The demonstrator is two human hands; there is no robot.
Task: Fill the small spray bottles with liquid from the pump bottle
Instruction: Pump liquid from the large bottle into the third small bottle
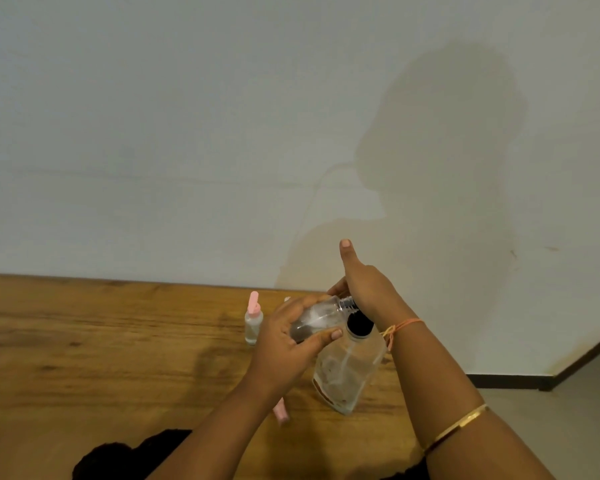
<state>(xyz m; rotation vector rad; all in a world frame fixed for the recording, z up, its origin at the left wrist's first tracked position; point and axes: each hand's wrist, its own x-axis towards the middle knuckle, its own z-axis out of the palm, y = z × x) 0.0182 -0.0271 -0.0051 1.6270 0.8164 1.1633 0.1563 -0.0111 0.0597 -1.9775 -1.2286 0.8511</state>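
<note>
Key relation: the small spray bottle (317,317) is tipped nearly flat in my left hand (284,344). Its long axis runs left-to-right, with the open threaded neck aimed right, just above the black collar (360,324) of the pump bottle (347,375). Left fingers and thumb are curled round its body. Right hand (364,289) is on top of the pump bottle, thumb straight up, fingers curled over the far side. The pump bottle stands on the desk (101,341) toward its right edge. My read: the neck has to line up with the nozzle before any press.

Hidden: pump head and nozzle, behind the right hand. Fill level is unclear. A second small bottle (253,323), pink-capped, stands near the far edge. A pink part (281,412) lies half under my left forearm.
</note>
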